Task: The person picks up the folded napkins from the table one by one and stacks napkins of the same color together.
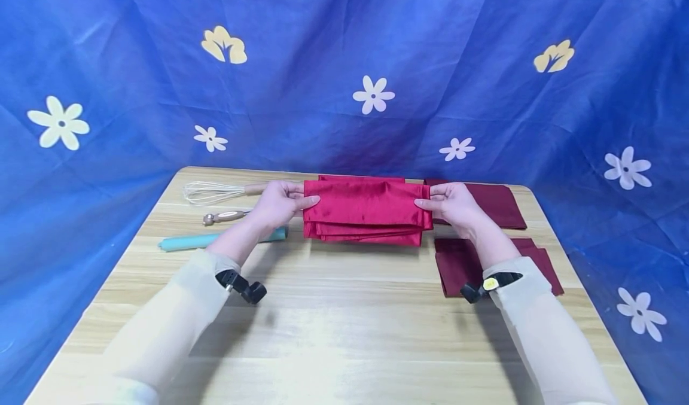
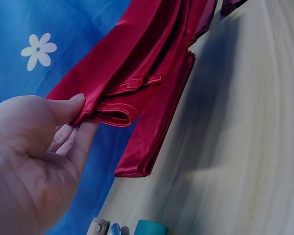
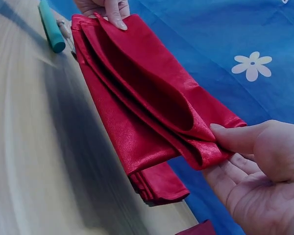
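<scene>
A glossy red folded cloth (image 1: 368, 203) is held up in several layers over the back middle of the table. My left hand (image 1: 280, 204) pinches its left end, thumb on the near face and fingers behind. At the opposite end my right hand (image 1: 456, 209) pinches the layers the same way. The right wrist view shows the folds gaping apart between the two hands. Below the held cloth, another folded red cloth (image 2: 149, 132) lies on the table, mostly covered by it in the head view.
Left on the wooden table (image 1: 323, 333) lie a whisk (image 1: 212, 193), a brown-handled utensil (image 1: 225, 216) and a teal cylinder (image 1: 188, 241). Two dark red folded cloths, one farther back (image 1: 497, 204) and one nearer (image 1: 451, 267), lie at the right. A blue flowered curtain (image 1: 301, 94) hangs behind.
</scene>
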Motion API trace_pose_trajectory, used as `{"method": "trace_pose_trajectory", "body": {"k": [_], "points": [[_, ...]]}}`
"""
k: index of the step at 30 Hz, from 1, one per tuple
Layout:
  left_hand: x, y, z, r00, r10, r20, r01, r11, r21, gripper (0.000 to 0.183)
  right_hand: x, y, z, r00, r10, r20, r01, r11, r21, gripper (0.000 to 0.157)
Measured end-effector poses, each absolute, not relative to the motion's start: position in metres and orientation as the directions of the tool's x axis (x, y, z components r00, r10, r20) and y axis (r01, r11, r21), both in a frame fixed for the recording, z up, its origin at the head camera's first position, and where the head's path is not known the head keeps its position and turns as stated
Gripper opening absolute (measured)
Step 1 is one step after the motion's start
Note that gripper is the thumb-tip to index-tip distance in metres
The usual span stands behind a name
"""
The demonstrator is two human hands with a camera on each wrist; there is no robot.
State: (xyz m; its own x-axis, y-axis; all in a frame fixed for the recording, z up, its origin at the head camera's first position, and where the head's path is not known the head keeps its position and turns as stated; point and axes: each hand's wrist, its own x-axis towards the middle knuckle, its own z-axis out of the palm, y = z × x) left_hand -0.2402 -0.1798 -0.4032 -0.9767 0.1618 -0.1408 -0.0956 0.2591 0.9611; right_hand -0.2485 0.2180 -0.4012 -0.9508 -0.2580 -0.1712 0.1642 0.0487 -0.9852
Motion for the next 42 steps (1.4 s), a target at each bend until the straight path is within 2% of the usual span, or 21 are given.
{"method": "trace_pose_trajectory", "body": {"k": [8, 17, 24, 31, 42], "points": [[-0.257, -0.179, -0.402, -0.978, 0.140, -0.155, -0.116, 0.255, 0.960, 0.031, -0.271, 0.215, -0.399, -0.952, -0.245, -0.184, 0.179, 0.042, -0.983, 0.035], [-0.279, -0.178, -0.405, -0.982, 0.112, -0.150, -0.118, 0.252, 0.960, 0.036, -0.295, 0.211, -0.406, -0.951, -0.218, -0.219, 0.218, 0.029, -0.975, 0.044], [-0.293, -0.175, -0.409, -0.982, 0.109, -0.154, -0.128, 0.215, 0.968, 0.032, -0.311, 0.208, -0.414, -0.956, -0.178, -0.234, 0.235, 0.017, -0.972, 0.038], [-0.305, -0.170, -0.416, -0.981, 0.074, -0.180, -0.156, 0.255, 0.954, 0.038, -0.323, 0.208, -0.419, -0.955, -0.159, -0.248, 0.246, 0.037, -0.969, 0.042], [-0.325, -0.162, -0.430, -0.982, -0.001, -0.186, -0.178, 0.302, 0.937, 0.042, -0.345, 0.204, -0.428, -0.960, -0.107, -0.259, 0.257, 0.033, -0.966, 0.027]]}}
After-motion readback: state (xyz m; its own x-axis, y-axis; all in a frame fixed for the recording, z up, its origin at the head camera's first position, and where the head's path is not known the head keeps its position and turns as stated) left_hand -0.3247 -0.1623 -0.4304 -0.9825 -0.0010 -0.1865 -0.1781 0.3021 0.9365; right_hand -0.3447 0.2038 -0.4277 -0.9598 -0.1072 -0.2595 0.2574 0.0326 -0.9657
